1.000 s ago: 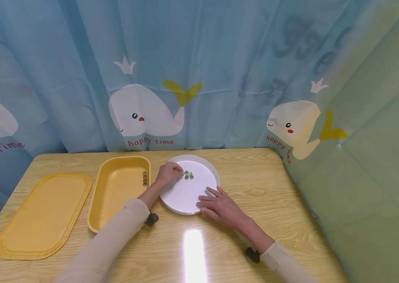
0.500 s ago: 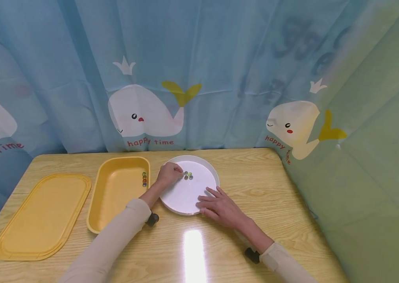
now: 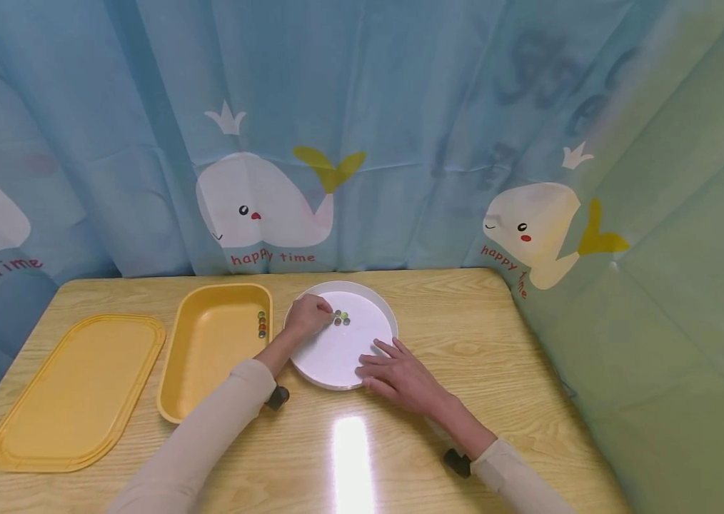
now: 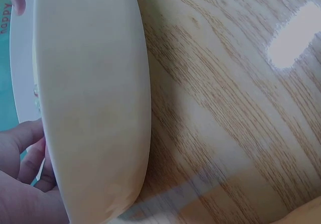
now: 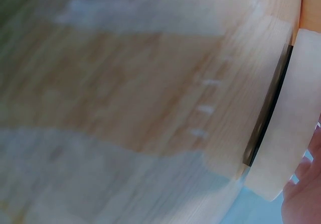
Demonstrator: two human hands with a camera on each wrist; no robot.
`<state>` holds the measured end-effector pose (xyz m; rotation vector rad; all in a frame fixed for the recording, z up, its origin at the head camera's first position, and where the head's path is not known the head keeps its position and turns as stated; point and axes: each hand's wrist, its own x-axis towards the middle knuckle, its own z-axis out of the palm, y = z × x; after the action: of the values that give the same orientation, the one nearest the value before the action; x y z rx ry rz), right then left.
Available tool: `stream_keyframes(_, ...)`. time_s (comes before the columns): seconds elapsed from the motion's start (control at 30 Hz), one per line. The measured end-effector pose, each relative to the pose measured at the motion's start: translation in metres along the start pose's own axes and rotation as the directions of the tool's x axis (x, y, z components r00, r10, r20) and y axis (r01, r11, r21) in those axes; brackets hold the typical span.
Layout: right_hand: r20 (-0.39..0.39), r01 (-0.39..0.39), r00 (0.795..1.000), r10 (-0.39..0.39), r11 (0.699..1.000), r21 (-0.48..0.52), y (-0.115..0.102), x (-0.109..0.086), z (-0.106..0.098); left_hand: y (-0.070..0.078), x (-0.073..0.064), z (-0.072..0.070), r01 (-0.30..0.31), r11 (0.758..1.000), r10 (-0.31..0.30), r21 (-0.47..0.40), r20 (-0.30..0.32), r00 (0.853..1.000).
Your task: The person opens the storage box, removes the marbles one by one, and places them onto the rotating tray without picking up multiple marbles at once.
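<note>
In the head view, a round white tray with a low wall stands on the table. Several small glass marbles sit in a tight cluster inside it, one bright green, the others darker. At the cluster's left edge my left hand reaches over the rim, thumb and fingers pinching a marble mostly hidden by the fingertips. My right hand rests on the tray's lower right rim, fingers spread over the white floor. The tray's outer wall hides much of the left fingers in the left wrist view.
Left of the tray is a yellow bin, with several marbles lined up against its right wall. A flat yellow lid lies farther left. Behind the wooden table hangs a blue curtain printed with whales.
</note>
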<state>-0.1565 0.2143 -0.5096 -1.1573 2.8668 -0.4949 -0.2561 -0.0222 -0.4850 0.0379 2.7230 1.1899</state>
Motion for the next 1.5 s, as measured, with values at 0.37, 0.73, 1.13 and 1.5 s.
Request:
stream_keyframes(0.37, -0.019, 0.019, 1.0, -0.019, 1.0, -0.005, -0.001, 0.002, -0.003, 0.002, 0.001, -0.004, -0.012, 1.0, 0.012, -0.008, 0.004, 1.0)
stream_keyframes(0.73, -0.009, 0.01, 1.0, -0.01, 1.0, -0.016, -0.001, 0.001, -0.002, 0.006, 0.0, -0.01, 0.012, 0.997, -0.011, -0.072, 0.013, 1.0)
stream_keyframes(1.13, -0.011, 0.011, 1.0, -0.011, 1.0, -0.008, 0.001, 0.0, 0.0, 0.014, -0.006, -0.033, -0.047, 0.99, 0.045, -0.132, -0.022, 0.999)
stream_keyframes(1.5, -0.014, 0.017, 1.0, -0.017, 1.0, -0.008, -0.001, 0.0, -0.001, 0.013, -0.021, -0.073, -0.003, 0.973, -0.006, -0.232, -0.037, 0.999)
